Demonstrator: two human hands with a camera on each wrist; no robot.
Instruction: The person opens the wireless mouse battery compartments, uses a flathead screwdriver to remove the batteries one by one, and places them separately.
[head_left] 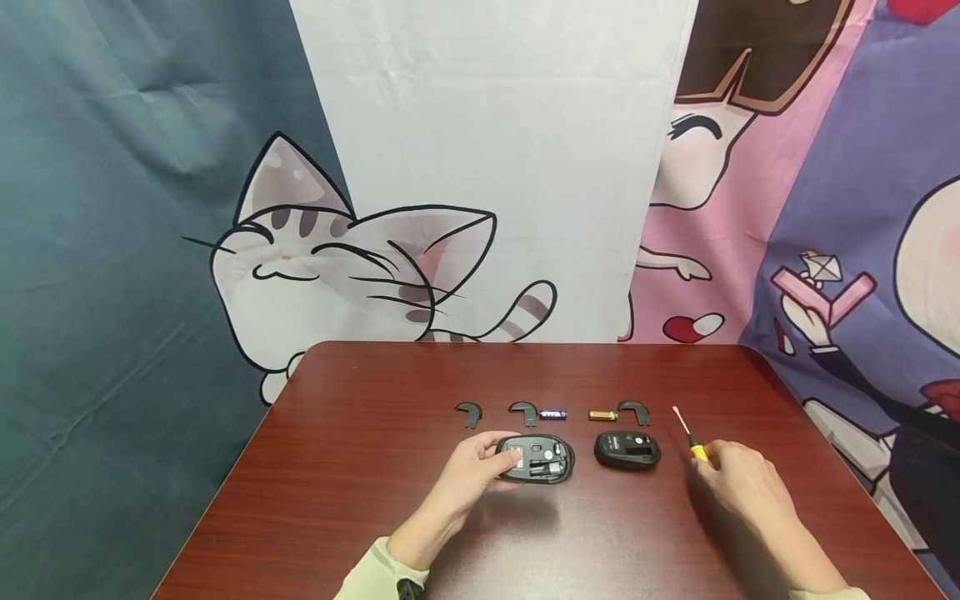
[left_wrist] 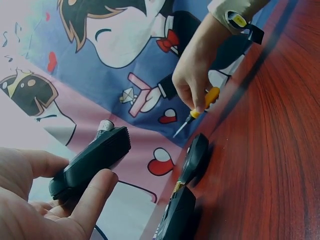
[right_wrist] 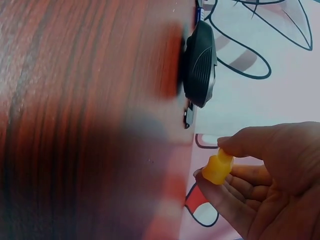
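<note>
My left hand (head_left: 471,471) holds a black computer mouse (left_wrist: 90,162) with its underside facing up and its battery compartment uncovered. A battery (left_wrist: 106,125) shows beyond the mouse's top edge in the left wrist view. Between thumb and fingertips, my right hand (head_left: 742,479) pinches a screwdriver (head_left: 699,451) by its yellow handle, the tip pointing away over the table. An upturned black mouse (head_left: 627,450) lies between the two hands, its compartment uncovered. Another black mouse (left_wrist: 176,216) lies on the table, mostly hidden behind the held one in the head view.
Three curved black battery covers, one on the left (head_left: 469,413), one in the middle (head_left: 523,412) and one on the right (head_left: 634,410), lie behind the mice. A purple battery (head_left: 552,414) and a gold battery (head_left: 602,415) lie among them. A printed cloth (head_left: 495,125) hangs behind the table (head_left: 315,500).
</note>
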